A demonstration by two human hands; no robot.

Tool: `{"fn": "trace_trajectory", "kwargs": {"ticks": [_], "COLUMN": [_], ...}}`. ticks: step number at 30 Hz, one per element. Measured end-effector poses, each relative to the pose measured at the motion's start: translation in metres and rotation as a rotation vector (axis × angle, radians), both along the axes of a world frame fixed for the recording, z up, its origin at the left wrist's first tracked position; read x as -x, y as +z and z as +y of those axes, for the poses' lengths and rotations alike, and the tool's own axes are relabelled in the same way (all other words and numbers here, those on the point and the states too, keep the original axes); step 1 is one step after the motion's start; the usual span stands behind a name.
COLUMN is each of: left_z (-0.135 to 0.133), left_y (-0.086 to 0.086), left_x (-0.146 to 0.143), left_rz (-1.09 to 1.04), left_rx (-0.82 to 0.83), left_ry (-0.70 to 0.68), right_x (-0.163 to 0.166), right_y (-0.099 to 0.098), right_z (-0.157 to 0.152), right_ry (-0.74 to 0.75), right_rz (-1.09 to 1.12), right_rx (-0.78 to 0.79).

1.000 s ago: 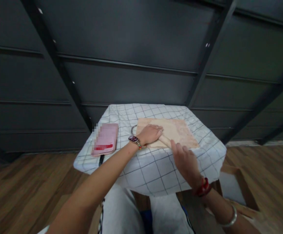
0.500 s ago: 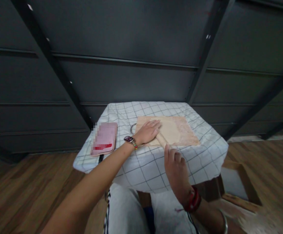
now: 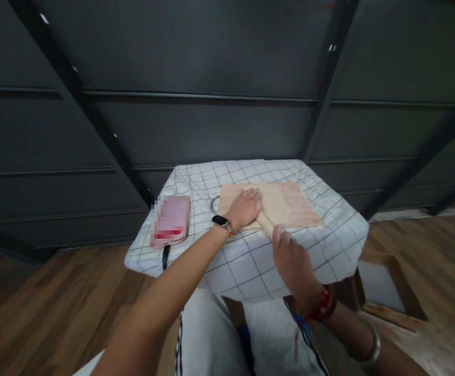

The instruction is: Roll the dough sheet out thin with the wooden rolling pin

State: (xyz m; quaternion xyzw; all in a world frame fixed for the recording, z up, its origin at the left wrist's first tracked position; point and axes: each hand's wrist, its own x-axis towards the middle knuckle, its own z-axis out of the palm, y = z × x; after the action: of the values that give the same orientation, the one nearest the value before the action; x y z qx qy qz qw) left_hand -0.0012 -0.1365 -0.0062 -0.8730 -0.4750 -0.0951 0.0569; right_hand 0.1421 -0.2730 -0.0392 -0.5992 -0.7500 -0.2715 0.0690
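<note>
A pale rolling pin (image 3: pixel 265 224) lies slanted over a thin, pale sheet of dough (image 3: pixel 276 203) on a flat wooden board (image 3: pixel 307 211). My left hand (image 3: pixel 245 207) rests palm down over the pin's far end with its fingers stretched out, and hides that end. Around the near end, at the board's front edge, the fingers of my right hand (image 3: pixel 292 256) are curled; they are somewhat blurred.
A checked white cloth (image 3: pixel 243 266) covers the small table. On its left lies a pink phone-like case (image 3: pixel 172 216), partly pixelated. A grey ring (image 3: pixel 213 204) shows beside the board. An open cardboard box (image 3: pixel 395 287) stands on the floor at right. Dark panels (image 3: pixel 211 125) rise behind.
Both hands and the rolling pin have shifted slightly to the right over the board. My left hand remains flat and my right hand still grips the near end. The view has tilted a little.
</note>
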Motion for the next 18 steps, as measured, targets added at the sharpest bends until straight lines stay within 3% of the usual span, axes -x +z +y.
{"fn": "trace_trajectory", "kwargs": {"ticks": [3,5,9,12,15,18], "left_z": [0.003,0.003,-0.007,-0.011,0.0,0.02], "left_y": [0.009,0.011,0.002,-0.001,0.004,0.012], "left_x": [-0.022,-0.024,0.001,0.005,-0.017,-0.039], "left_rz": [0.066,0.06,-0.004,-0.022,-0.018,-0.057], "left_rx": [0.075,0.104,0.019,-0.001,0.088,0.147], "left_ry": [0.01,-0.006,-0.061,-0.055,-0.032,-0.014], "right_x": [-0.035,-0.041,0.0,0.012,-0.022,-0.066], "right_y": [0.006,0.006,-0.009,-0.014,-0.003,0.019], "right_z": [0.016,0.02,0.002,-0.008,0.009,0.047], "right_ry": [-0.033,-0.088,-0.099,0.014,0.021,-0.053], "right_rz": [0.026,0.007,0.024,0.097,0.069,-0.006], "right_rx": [0.064,0.013,-0.147,-0.073,0.086,0.155]}}
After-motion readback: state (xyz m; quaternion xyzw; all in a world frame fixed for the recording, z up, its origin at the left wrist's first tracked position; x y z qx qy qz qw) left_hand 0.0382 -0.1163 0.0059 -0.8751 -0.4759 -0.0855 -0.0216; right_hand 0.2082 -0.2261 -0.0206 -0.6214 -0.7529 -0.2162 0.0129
